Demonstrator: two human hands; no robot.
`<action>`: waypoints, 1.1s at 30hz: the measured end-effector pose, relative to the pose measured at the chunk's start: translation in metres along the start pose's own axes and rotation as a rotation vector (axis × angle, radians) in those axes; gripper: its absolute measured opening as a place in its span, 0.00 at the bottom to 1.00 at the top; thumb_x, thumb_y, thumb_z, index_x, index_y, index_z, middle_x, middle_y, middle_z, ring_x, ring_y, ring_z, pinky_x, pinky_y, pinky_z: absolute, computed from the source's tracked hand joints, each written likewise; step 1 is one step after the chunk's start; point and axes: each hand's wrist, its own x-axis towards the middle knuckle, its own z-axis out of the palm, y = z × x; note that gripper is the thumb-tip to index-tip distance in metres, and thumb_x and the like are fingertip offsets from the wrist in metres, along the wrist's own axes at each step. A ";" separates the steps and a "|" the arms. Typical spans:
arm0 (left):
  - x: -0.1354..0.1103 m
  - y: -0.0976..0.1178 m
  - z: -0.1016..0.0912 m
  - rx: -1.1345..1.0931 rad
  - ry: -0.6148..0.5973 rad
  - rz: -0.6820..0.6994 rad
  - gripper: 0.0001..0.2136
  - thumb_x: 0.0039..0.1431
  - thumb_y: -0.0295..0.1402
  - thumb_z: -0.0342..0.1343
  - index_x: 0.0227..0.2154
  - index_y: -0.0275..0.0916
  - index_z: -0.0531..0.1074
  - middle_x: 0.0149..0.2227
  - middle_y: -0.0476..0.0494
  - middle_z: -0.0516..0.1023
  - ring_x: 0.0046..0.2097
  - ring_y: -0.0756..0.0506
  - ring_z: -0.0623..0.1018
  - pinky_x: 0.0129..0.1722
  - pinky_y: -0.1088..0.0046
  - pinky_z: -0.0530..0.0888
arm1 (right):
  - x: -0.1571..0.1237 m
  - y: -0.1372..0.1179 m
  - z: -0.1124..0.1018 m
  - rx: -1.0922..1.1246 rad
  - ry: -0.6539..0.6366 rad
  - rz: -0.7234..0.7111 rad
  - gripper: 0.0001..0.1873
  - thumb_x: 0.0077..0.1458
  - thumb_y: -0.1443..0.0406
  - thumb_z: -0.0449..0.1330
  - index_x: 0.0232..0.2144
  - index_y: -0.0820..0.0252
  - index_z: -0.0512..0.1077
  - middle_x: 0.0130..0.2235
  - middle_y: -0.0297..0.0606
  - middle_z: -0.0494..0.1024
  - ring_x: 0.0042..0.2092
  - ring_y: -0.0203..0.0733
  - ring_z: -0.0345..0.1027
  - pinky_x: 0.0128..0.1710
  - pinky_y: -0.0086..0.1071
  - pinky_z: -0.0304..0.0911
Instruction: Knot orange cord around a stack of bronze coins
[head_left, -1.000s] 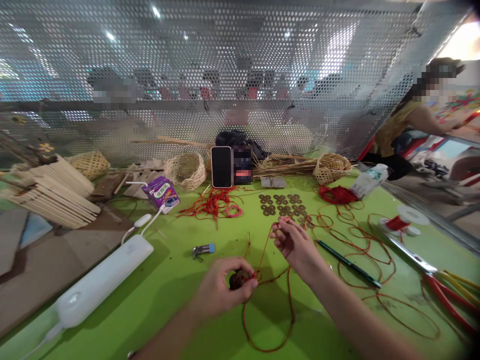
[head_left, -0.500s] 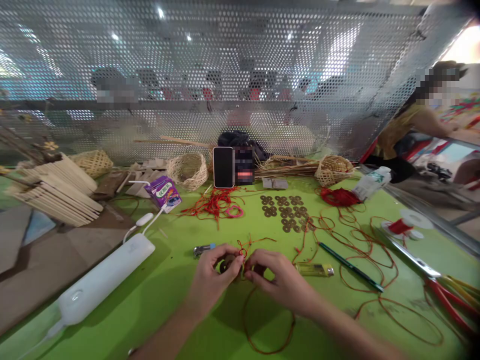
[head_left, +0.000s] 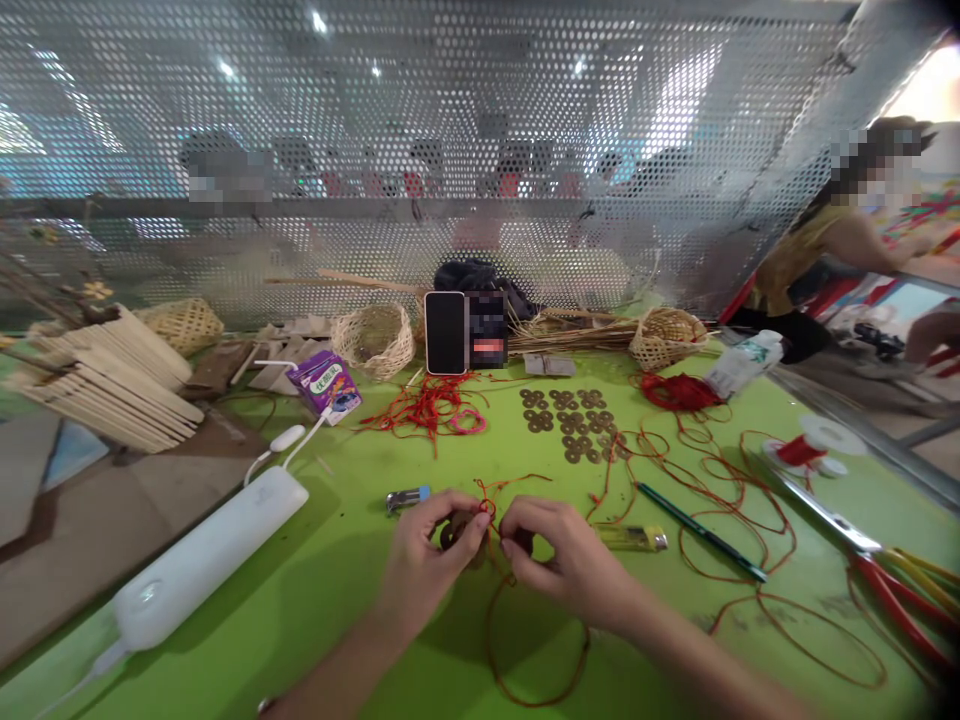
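My left hand [head_left: 427, 555] is closed in a pinch on a bunch of dark round coins [head_left: 449, 534], mostly hidden by the fingers. A red cord [head_left: 487, 505] is looped at the thumb tip, with loose ends spreading above it on the table. Close by on the right, my right hand [head_left: 559, 555] has thumb and index finger pressed together at the cord, a small gap from the left thumb. Below the hands, the cord hangs down into a wide loop [head_left: 537, 704]. A blue-tipped lighter [head_left: 405, 499] lies left of the left hand, and a yellow lighter [head_left: 634, 538] beside the right.
Flat groups of coins [head_left: 577, 422] lie ahead on the green table [head_left: 360, 620]. Right are a green pen [head_left: 701, 532], tangled cord, scissors [head_left: 862, 545] and a thread spool [head_left: 799, 450]. Left are a white power strip [head_left: 214, 560] and purple drink carton [head_left: 326, 385]. A phone [head_left: 445, 335] stands behind.
My right hand has shifted slightly right, away from the left thumb, and a little cord now shows between them. The left hand keeps its pinch on the coins.
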 end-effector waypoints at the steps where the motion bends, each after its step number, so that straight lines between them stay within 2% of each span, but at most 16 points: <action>1: 0.000 -0.001 0.000 -0.003 -0.002 -0.002 0.07 0.53 0.34 0.56 0.26 0.36 0.72 0.24 0.49 0.70 0.23 0.51 0.67 0.22 0.77 0.66 | 0.000 -0.001 0.000 0.007 0.006 0.001 0.07 0.50 0.73 0.52 0.24 0.58 0.63 0.24 0.31 0.65 0.27 0.34 0.60 0.28 0.26 0.56; 6: -0.001 -0.001 -0.001 0.010 -0.024 0.028 0.07 0.56 0.34 0.56 0.27 0.36 0.72 0.24 0.50 0.69 0.23 0.52 0.67 0.22 0.77 0.66 | 0.000 -0.003 -0.003 0.131 0.040 0.030 0.07 0.55 0.69 0.52 0.24 0.58 0.62 0.24 0.30 0.64 0.27 0.35 0.59 0.29 0.27 0.55; 14: -0.006 0.002 -0.005 0.095 -0.048 0.215 0.05 0.58 0.32 0.56 0.28 0.38 0.73 0.24 0.51 0.70 0.26 0.51 0.70 0.25 0.77 0.67 | -0.003 0.003 0.000 0.393 -0.024 0.053 0.12 0.59 0.60 0.51 0.25 0.58 0.61 0.24 0.31 0.63 0.26 0.34 0.58 0.27 0.27 0.55; 17: -0.006 0.003 -0.005 0.092 -0.044 0.252 0.05 0.58 0.32 0.56 0.29 0.38 0.73 0.24 0.51 0.70 0.26 0.51 0.70 0.26 0.77 0.67 | -0.002 0.002 0.000 0.300 -0.033 -0.007 0.12 0.58 0.61 0.51 0.23 0.58 0.60 0.23 0.30 0.62 0.26 0.34 0.56 0.27 0.27 0.54; 20: -0.006 0.003 -0.003 0.046 -0.055 0.211 0.07 0.59 0.34 0.55 0.29 0.37 0.73 0.25 0.50 0.70 0.26 0.50 0.71 0.25 0.76 0.68 | 0.000 0.001 -0.002 0.186 0.032 -0.011 0.11 0.57 0.65 0.50 0.23 0.58 0.59 0.22 0.30 0.61 0.25 0.34 0.55 0.27 0.27 0.52; 27: -0.005 0.004 -0.002 0.125 -0.095 0.232 0.08 0.58 0.35 0.56 0.27 0.37 0.73 0.23 0.49 0.70 0.25 0.50 0.70 0.24 0.76 0.68 | -0.004 0.001 0.000 0.179 0.189 -0.052 0.10 0.56 0.66 0.49 0.22 0.58 0.60 0.22 0.30 0.62 0.25 0.34 0.56 0.26 0.27 0.53; 33: -0.009 0.004 -0.002 -0.060 -0.081 0.143 0.08 0.59 0.35 0.55 0.29 0.37 0.72 0.25 0.50 0.68 0.25 0.51 0.70 0.22 0.79 0.69 | -0.004 -0.001 0.003 0.065 0.238 -0.117 0.08 0.53 0.71 0.49 0.23 0.58 0.58 0.22 0.30 0.61 0.25 0.34 0.55 0.25 0.26 0.52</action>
